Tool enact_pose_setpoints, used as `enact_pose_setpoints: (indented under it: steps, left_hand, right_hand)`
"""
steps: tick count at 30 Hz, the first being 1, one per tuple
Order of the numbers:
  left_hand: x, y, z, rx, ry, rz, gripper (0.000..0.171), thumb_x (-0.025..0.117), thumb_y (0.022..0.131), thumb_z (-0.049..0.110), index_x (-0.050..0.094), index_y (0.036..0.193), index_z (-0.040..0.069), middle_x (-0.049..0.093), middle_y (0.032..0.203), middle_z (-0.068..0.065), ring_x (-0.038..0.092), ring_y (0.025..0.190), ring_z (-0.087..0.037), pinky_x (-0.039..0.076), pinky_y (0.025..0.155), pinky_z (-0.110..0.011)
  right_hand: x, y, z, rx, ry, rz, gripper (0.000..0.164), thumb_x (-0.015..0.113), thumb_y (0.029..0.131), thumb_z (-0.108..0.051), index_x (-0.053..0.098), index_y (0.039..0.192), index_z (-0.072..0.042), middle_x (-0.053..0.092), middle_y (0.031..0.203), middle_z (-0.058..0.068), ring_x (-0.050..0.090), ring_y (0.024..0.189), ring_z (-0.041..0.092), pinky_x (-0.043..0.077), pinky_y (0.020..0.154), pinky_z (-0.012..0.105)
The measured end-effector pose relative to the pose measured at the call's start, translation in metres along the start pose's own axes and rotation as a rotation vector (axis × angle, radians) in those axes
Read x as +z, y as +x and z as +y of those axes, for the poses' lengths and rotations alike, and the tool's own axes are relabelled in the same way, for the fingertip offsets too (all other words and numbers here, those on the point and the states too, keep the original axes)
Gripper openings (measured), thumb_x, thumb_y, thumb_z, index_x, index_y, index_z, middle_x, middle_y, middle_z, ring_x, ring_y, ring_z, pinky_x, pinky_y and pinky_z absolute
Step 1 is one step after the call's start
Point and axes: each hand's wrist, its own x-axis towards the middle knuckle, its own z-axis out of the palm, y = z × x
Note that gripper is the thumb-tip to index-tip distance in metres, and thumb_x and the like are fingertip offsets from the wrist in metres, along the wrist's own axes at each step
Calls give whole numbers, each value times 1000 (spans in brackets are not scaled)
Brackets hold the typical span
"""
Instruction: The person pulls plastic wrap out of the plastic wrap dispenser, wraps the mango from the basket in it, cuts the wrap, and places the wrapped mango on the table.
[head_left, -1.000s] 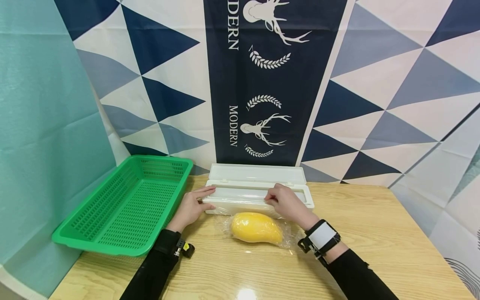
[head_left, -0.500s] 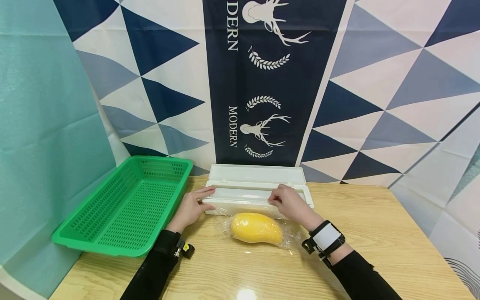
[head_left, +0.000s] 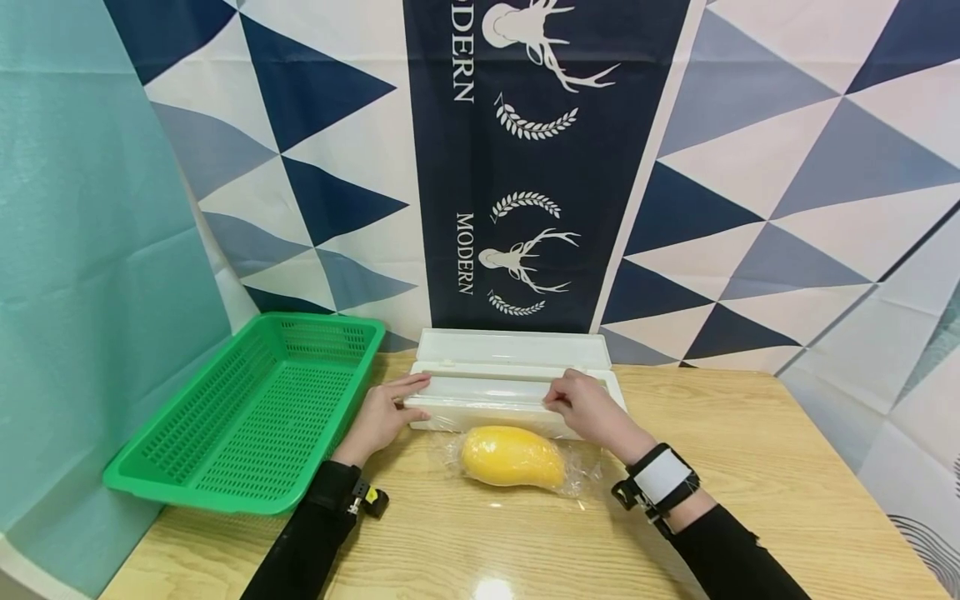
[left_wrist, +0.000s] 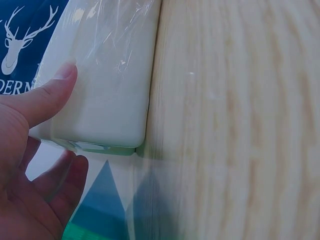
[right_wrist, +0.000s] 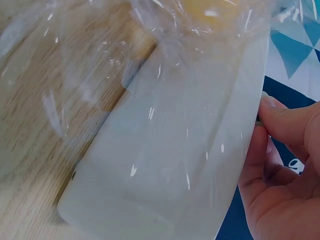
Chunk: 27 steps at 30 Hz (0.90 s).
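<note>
A white cling film dispenser (head_left: 480,419) lies at the back of the table, its lid (head_left: 517,347) raised and the film roll (head_left: 487,389) showing inside. My left hand (head_left: 381,417) holds its left end, the thumb (left_wrist: 62,82) on the film-covered front. At the front edge, right of the middle, my right hand (head_left: 588,408) pinches a small slide cutter (right_wrist: 258,123) between thumb and forefinger, which mostly hide it. Clear film drapes down the dispenser's front to a yellow mango (head_left: 513,456), wrapped in crumpled film just in front.
A green plastic basket (head_left: 300,492) stands at the left of the wooden table (head_left: 450,542). A patterned cloth (head_left: 345,275) hangs right behind the dispenser. Loose film (head_left: 585,475) spreads beside the mango's right end.
My right hand has slid a little to the right along the dispenser's front edge. The left hand, dispenser and mango keep their places.
</note>
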Motion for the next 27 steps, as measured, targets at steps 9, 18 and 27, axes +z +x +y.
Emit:
enact_pose_setpoints:
  steps: [9,18,27]
  left_hand:
    - [0,0,0,-18,-4,-10,55,83,81,18,65,133,13,58,140,5,43,138,-21,52,88,-30]
    - [-1,0,0,-12,-4,-2,56,83,80,18,65,133,14,58,140,4,44,138,-22,51,78,-26]
    - [-2,-2,3,-5,-21,-6,55,83,81,17,65,133,13,58,140,2,44,137,-24,50,76,-25]
  right_hand:
    - [-2,-5,6,-9,-9,10,11,74,87,1,74,86,-10,55,78,-4,55,73,10,53,67,29]
    - [-6,-9,12,-19,-14,25,11,74,87,1,73,85,-9,54,78,-3,52,72,10,51,65,28]
    - [-9,-13,14,-35,-7,42,13,74,87,3,73,84,-10,54,77,-4,51,71,9,51,63,27]
